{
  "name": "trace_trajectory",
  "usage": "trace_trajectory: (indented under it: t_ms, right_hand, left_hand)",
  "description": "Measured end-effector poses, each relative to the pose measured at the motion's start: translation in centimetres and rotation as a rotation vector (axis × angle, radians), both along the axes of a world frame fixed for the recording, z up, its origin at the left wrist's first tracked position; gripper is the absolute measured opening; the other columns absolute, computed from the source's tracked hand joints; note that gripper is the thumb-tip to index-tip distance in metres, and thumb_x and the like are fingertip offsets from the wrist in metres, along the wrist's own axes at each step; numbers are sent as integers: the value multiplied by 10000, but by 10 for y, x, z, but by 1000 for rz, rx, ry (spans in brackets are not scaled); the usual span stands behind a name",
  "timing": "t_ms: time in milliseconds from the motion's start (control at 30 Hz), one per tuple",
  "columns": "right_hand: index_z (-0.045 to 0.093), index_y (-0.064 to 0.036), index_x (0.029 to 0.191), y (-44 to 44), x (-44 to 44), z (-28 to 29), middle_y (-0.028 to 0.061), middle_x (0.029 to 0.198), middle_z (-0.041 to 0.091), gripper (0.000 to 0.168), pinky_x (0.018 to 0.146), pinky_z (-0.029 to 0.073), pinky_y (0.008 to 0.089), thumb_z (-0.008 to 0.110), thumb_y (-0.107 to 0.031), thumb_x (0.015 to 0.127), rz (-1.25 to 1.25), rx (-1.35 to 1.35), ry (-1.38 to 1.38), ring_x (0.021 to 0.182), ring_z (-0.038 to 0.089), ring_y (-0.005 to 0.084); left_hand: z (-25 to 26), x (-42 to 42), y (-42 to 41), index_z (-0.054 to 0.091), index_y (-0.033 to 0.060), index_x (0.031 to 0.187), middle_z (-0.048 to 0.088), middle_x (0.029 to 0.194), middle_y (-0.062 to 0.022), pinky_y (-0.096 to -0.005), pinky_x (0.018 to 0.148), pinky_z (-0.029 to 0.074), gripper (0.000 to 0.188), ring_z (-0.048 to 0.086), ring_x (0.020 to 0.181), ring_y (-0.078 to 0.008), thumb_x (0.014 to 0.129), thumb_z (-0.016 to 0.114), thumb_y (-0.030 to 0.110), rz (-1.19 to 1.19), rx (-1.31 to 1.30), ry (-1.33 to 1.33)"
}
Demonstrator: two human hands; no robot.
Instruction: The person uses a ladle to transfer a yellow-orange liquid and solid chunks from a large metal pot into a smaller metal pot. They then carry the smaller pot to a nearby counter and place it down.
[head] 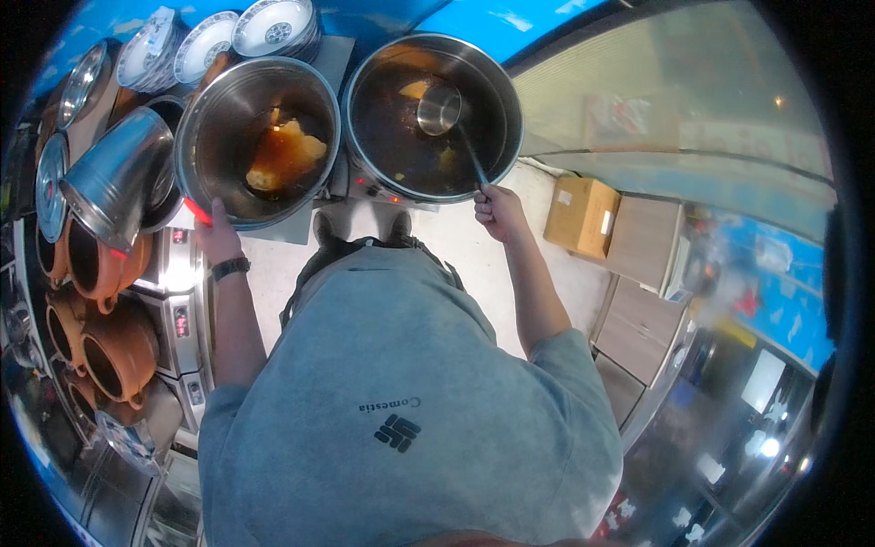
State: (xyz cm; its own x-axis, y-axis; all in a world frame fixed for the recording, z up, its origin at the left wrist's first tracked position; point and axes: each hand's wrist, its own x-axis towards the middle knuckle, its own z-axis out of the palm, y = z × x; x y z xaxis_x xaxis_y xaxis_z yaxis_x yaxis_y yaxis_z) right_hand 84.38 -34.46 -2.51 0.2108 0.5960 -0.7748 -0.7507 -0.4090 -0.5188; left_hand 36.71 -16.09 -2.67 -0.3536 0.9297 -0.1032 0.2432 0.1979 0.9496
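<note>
My right hand (pixel 502 210) is closed around the handle of a metal ladle (pixel 439 111). The ladle's bowl is over the dark broth (pixel 383 147) in a large stainless steel stockpot (pixel 504 82); whether it touches the liquid I cannot tell. Pale yellowish pieces show at the broth's surface. To the left, my left hand (pixel 217 232) grips the red handle (pixel 197 210) of a second steel pot (pixel 198 137). That pot is tilted towards me, with pale, brown-stained food (pixel 286 156) and a little dark liquid at its bottom.
Stacked patterned bowls (pixel 273 31) stand behind the tilted pot. Another steel pot (pixel 116 174) leans at the left, above several clay pots (pixel 119 359). Red indicator lights glow below the stockpot. A cardboard box (pixel 581 215) stands by cabinets (pixel 642 239) on the right.
</note>
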Motion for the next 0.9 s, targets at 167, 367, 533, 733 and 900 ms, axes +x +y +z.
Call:
trace_trajectory:
  t_ms: [167, 367, 533, 733, 900]
  right_hand:
    - [540, 19, 1130, -17, -13, 6, 39, 710, 526, 235, 436, 377, 242, 504, -154, 975, 261, -77, -507, 509, 471, 102]
    - [539, 14, 1262, -64, 11, 3, 73, 711, 601, 337, 471, 452, 290, 541, -153, 970, 473, -33, -969, 552, 554, 114]
    - [529, 0, 1031, -103, 24, 6, 132, 718, 575, 186, 562, 463, 369, 549, -168, 954, 643, 75, -1467, 599, 559, 227]
    - [527, -45, 871, -116, 8, -8, 26, 608, 479, 287, 474, 400, 311, 576, -306, 981, 586, -248, -1184, 516, 484, 148]
    - [449, -148, 794, -94, -12, 45, -76, 564, 368, 324, 351, 258, 221, 580, -370, 992, 354, -204, -538, 413, 336, 36]
  left_hand:
    - [-15, -7, 1, 608, -25, 1216, 694, 1103, -111, -332, 887, 500, 374, 646, 986, -195, 940, 671, 221, -18, 31, -40]
    - [-28, -14, 0, 626, 2, 1198, 703, 1078, -88, -325, 862, 500, 329, 646, 951, -178, 915, 694, 158, 54, 27, -178]
    - [-16, -8, 10, 626, 3, 1069, 682, 928, -41, -258, 745, 484, 210, 601, 798, -113, 891, 709, 79, 27, 50, -158]
    - [-18, -12, 10, 616, 30, 1034, 650, 853, -25, -268, 741, 484, 178, 599, 778, -115, 893, 699, 99, 13, 35, 58]
    - [-27, -10, 5, 614, 13, 1060, 647, 917, -107, -351, 797, 497, 251, 633, 851, -253, 842, 710, 92, 6, 145, 129]
